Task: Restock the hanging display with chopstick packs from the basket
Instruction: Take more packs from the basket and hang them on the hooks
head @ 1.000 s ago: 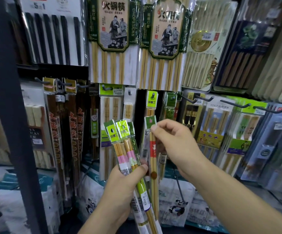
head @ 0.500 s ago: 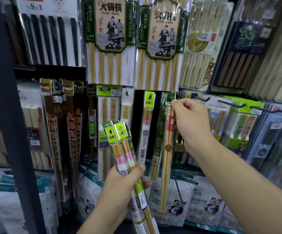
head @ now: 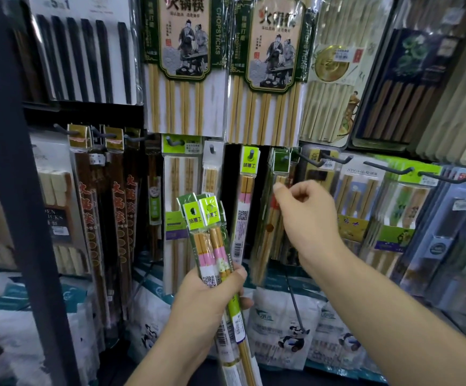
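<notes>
Far left: a dark upright post (head: 17, 190) of the shelving, cutting off part of the view. Beside it, a card of black chopsticks (head: 87, 51) up top, six sticks showing, and below it dark brown packs (head: 106, 218) with red characters on three pegs.

Centre, low: left hand (head: 212, 299) closed around a bunch of chopstick packs (head: 212, 246), held upright in front of the display; two lime header tags clearly showing, at least one more green pack behind, exact count unclear. Pink bands and barcode stickers just above the thumb.

Above: two large green-bordered hot-pot chopstick packs (head: 181, 65) side by side on the top row. Under them, one lime-tagged pack (head: 247, 196) alone on its peg, then a blurred cluster of green-tagged packs (head: 275, 213) on the next peg.

Right hand (head: 307, 210) loosely curled just in front of that cluster, thumb and forefinger nearly together, gripping nothing visible; touching the packs or not — cannot tell.

Further right: bare-tipped dark pegs (head: 388, 168) jutting forward over more green-headed packs (head: 404, 213), with brown-stick boxes (head: 404, 87) above. Bottom row: white bags with panda prints (head: 290, 335).
</notes>
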The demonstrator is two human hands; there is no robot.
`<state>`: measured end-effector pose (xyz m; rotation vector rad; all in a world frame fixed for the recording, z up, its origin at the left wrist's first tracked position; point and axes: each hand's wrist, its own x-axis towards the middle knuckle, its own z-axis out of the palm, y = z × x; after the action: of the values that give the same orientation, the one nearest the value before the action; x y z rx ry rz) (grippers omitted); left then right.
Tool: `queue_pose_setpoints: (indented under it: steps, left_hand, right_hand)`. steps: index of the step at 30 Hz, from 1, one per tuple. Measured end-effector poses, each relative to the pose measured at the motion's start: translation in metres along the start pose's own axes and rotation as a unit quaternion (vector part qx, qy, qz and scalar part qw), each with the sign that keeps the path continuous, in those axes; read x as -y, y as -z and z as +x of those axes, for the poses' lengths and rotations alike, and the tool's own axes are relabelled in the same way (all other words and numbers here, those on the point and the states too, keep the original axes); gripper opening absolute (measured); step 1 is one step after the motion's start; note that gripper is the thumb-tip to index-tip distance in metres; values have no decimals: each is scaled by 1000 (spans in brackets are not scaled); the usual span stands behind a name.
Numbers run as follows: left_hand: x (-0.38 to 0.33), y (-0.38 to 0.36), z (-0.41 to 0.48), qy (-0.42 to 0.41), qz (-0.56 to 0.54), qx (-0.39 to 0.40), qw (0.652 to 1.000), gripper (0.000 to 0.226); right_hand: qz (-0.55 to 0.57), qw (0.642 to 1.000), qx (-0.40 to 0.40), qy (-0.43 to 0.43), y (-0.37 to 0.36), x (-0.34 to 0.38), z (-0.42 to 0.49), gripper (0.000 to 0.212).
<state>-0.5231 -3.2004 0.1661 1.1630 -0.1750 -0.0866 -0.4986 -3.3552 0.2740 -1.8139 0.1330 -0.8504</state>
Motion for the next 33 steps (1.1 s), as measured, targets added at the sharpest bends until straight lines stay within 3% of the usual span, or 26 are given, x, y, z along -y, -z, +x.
queue_pose_setpoints:
  steps: [5, 7, 9, 12, 16, 20, 27, 33]
  left_hand:
    - [-2, -7, -3, -21, 12, 23, 999, 15]
    - [-4, -9, -5, -28, 11, 37, 999, 12]
    - [-5, -7, -5, -26, -1, 39, 999, 18]
    - [-4, -3, -3, -28, 16, 14, 999, 9]
    - [-2, -1, -2, -4, -18, 9, 1000, 18]
    - [-2, -1, -3, 5, -1, 4, 1000, 13]
    - [1, 1, -1, 8, 18, 17, 1000, 22]
    - [1, 2, 0, 4, 24, 28, 999, 17]
  right_hand:
    - [0, 967, 252, 18, -6, -3, -37, 18]
    - [-3, 961, 274, 24, -8, -3, -41, 18]
    - [-5, 967, 255, 27, -8, -3, -40, 21]
    - [20, 977, 212, 11, -2, 0, -35, 25]
    - [85, 990, 106, 28, 8, 15, -17, 27]
    - [90, 994, 42, 46, 13, 23, 2, 37]
    - [71, 997, 12, 38, 9, 15, 16, 43]
    - [73, 996, 19, 41, 7, 11, 18, 42]
